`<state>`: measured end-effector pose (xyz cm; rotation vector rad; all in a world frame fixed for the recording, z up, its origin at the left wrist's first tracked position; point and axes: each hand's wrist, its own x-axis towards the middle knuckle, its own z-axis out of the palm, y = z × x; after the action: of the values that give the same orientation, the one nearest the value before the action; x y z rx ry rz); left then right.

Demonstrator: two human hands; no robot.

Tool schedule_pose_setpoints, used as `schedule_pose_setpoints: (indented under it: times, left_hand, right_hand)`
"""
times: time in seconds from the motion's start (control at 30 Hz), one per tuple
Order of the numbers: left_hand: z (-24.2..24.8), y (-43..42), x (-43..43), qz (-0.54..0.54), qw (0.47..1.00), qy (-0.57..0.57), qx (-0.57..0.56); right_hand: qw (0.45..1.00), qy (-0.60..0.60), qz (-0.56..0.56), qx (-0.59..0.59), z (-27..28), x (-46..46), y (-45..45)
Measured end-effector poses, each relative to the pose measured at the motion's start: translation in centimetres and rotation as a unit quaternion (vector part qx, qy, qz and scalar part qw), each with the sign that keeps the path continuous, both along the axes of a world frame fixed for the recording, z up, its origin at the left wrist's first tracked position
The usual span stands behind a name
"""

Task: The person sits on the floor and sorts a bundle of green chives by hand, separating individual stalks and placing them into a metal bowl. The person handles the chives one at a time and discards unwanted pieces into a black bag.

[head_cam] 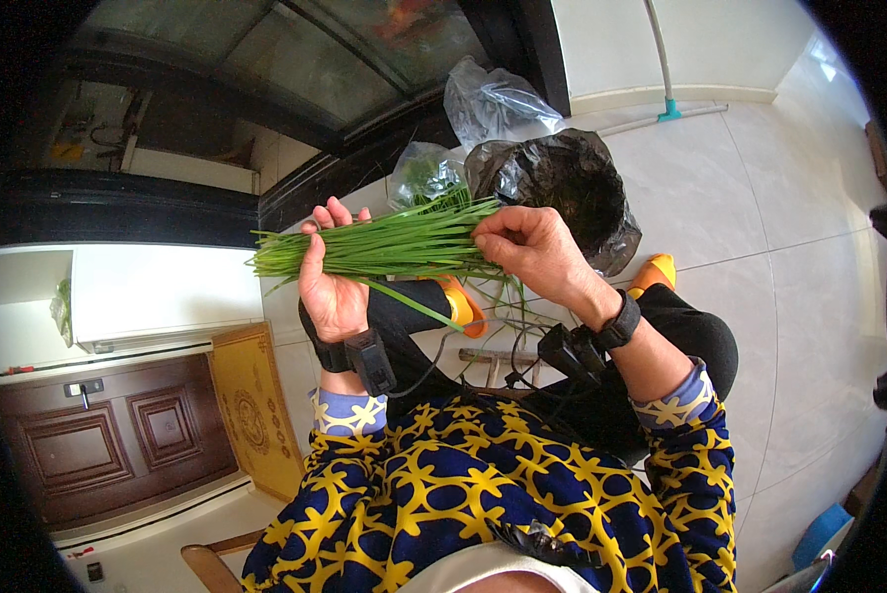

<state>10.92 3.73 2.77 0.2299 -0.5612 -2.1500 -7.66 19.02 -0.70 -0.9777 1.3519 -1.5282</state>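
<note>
A thick bunch of long green leaves, most likely garlic chives (406, 241), lies crosswise in my left hand (333, 300). The palm faces up and the thumb presses the near side, with the fingertips showing beyond the leaves. At the bunch's right end my right hand (539, 241) pinches leaves between thumb and forefinger. One loose leaf slants down from the bunch toward my orange shoe (469, 311). Just past the right hand stands an open container lined with a black plastic bag (621, 207); its dark inside is hard to make out.
More green leaves sit in a clear plastic bag (425, 174) behind the bunch. Another clear bag (499, 100) lies by the dark door frame. Black cables (517, 348) run between my wrists. A small wooden stool (488, 356) is between my legs. A long-handled squeegee (668, 111) leans at the wall.
</note>
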Motion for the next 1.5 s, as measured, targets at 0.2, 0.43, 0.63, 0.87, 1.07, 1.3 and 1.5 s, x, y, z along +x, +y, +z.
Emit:
schedule_pose_setpoints:
  times: [0.2,0.43,0.63,0.87,1.07,1.3,1.5]
  left_hand:
    - [0.1,0.2,-0.3,0.008,1.000,-0.021,-0.015]
    - [-0.1,0.6,-0.9,0.008,0.999,-0.029,-0.028]
    - [-0.1,0.1,-1.0,0.019,0.999,-0.029,-0.031]
    - [0.1,-0.1,-0.3,0.046,0.997,-0.036,-0.050]
    - [0.4,0.1,-0.2,0.050,0.998,-0.021,-0.035]
    - [0.4,0.3,-0.4,0.042,0.997,-0.029,-0.052]
    - [0.0,0.8,-0.8,0.041,0.997,-0.041,-0.059]
  right_hand:
    - [0.990,0.133,-0.044,-0.009,-0.2,0.3,0.0]
    - [0.996,0.012,-0.090,0.009,-1.3,0.8,-0.6]
    - [0.978,0.062,-0.198,0.026,-2.3,-0.5,-0.8]
    - [0.911,0.273,-0.298,0.077,-2.2,-3.8,-0.6]
    - [0.853,0.397,-0.334,-0.043,-1.0,-4.0,-0.6]
    - [0.972,0.206,-0.068,-0.089,0.3,-1.0,0.0]
    - [0.968,0.234,-0.052,-0.070,-0.1,0.2,-0.4]
